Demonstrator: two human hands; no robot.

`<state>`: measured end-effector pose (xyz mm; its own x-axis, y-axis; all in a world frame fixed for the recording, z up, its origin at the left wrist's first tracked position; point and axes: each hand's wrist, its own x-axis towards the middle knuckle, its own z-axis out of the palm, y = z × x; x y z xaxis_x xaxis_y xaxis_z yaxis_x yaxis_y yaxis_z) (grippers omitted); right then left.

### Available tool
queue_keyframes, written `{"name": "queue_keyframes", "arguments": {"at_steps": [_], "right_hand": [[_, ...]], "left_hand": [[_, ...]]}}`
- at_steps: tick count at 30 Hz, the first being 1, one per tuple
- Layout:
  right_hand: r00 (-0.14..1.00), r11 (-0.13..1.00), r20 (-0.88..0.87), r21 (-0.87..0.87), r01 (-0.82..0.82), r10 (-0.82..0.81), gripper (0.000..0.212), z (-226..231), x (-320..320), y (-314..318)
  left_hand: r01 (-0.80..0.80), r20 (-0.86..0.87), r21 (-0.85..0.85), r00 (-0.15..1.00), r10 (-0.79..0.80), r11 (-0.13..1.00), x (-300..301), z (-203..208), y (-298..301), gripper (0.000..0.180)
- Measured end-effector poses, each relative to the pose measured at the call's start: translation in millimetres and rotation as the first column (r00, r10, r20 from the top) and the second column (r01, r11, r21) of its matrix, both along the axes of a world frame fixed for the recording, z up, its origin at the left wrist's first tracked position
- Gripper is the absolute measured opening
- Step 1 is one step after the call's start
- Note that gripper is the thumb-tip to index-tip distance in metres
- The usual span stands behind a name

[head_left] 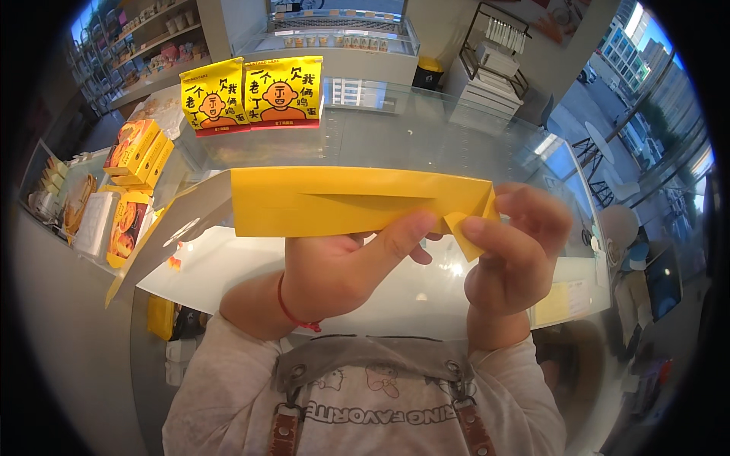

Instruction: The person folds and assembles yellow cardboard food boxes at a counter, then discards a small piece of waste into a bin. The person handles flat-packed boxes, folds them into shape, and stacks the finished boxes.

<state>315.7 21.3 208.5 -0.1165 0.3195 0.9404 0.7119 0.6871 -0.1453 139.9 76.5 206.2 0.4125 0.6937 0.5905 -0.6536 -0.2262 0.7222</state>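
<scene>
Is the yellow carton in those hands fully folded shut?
No, the yellow carton is only partly folded: a flap juts out at the right hand, and a pale panel spreads from the carton's left end.

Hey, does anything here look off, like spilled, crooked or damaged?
Nothing looks plainly spilled or broken. The yellow carton looks a bit askew: a small flap juts down at an angle by the right hand, and a dark slit-like line crosses its side; I can't tell cut from crease.
</scene>
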Motion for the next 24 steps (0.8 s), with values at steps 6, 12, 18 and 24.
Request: {"name": "queue_keyframes", "arguments": {"at_steps": [6,12,18,24], "right_hand": [[1.000,0.999,-0.021,-0.028,-0.020,0.019,0.041,2.1,0.6,-1.8],[1.000,0.999,-0.005,-0.040,0.013,-0.013,0.041,4.5,-0.2,-3.4],[0.996,0.996,0.049,-0.055,0.077,-0.074,0.043,6.1,-1.2,-2.0],[0.997,0.996,0.060,-0.067,0.055,-0.051,0.043,7.6,0.4,-0.8]], "left_hand": [[-0.036,-0.003,-0.018,0.999,0.036,0.999,4.5,-0.6,-2.0,0.021],[-0.115,-0.098,0.078,0.988,0.122,0.990,4.1,-0.5,0.2,0.020],[-0.180,-0.092,0.146,0.977,0.194,0.973,6.2,-2.3,1.7,0.019],[-0.136,-0.027,0.076,0.990,0.138,0.988,9.0,-3.1,2.3,0.019]]}}
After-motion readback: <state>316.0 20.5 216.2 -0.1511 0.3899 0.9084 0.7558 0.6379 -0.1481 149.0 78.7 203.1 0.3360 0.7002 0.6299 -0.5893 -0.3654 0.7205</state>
